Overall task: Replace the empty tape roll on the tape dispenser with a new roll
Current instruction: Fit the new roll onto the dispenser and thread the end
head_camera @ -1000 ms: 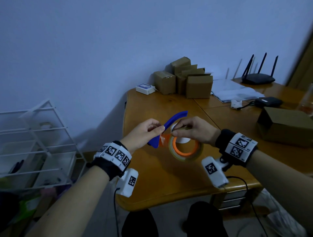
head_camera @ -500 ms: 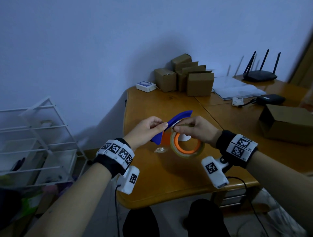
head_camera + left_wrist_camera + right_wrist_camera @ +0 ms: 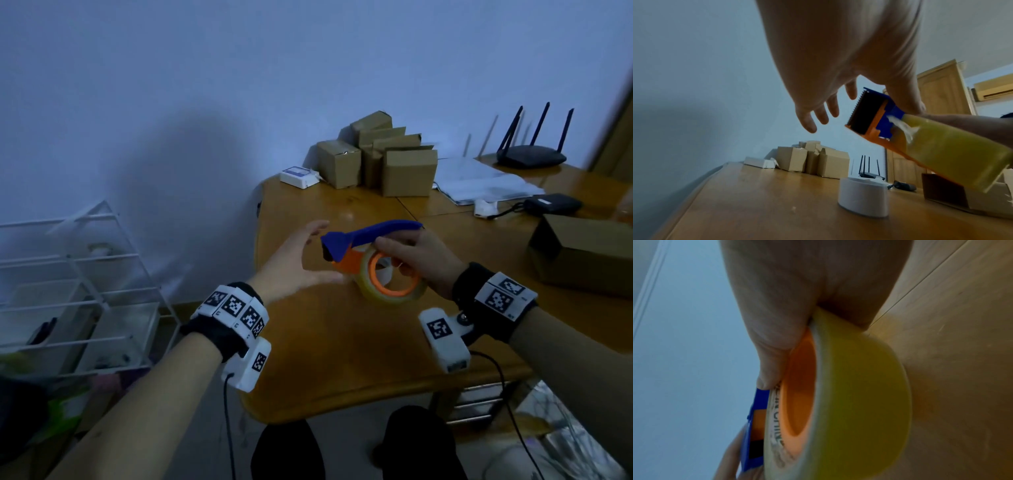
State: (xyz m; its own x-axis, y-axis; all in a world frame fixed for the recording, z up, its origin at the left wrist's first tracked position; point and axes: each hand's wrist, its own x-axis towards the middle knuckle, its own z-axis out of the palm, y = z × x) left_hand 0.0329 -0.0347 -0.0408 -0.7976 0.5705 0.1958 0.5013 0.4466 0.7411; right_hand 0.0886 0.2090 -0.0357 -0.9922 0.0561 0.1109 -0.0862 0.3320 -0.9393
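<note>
My right hand [image 3: 397, 255] grips the tape dispenser [image 3: 373, 233], which has a blue handle and an orange hub [image 3: 799, 394], and holds it just above the table. A yellowish new tape roll [image 3: 368, 286] sits on the hub. My left hand [image 3: 313, 255] hovers open beside the dispenser's front end, fingers spread, touching nothing. In the left wrist view the serrated cutter [image 3: 865, 112] faces the left hand [image 3: 849, 91]. A white empty roll core [image 3: 863, 196] stands on the table under the dispenser. The right wrist view is filled by the tape roll [image 3: 859, 402] and my palm [image 3: 789, 321].
Several small cardboard boxes [image 3: 387, 161] and a white box [image 3: 298, 176] stand at the table's [image 3: 325, 359] far edge. A larger box [image 3: 582, 253], a router [image 3: 529, 159], papers and a black device lie to the right. A white wire rack [image 3: 85, 291] stands left of the table.
My left hand has let go of the dispenser's front end and opened, drawing slightly left. The right hand has tilted the dispenser so its blue handle lies more level.
</note>
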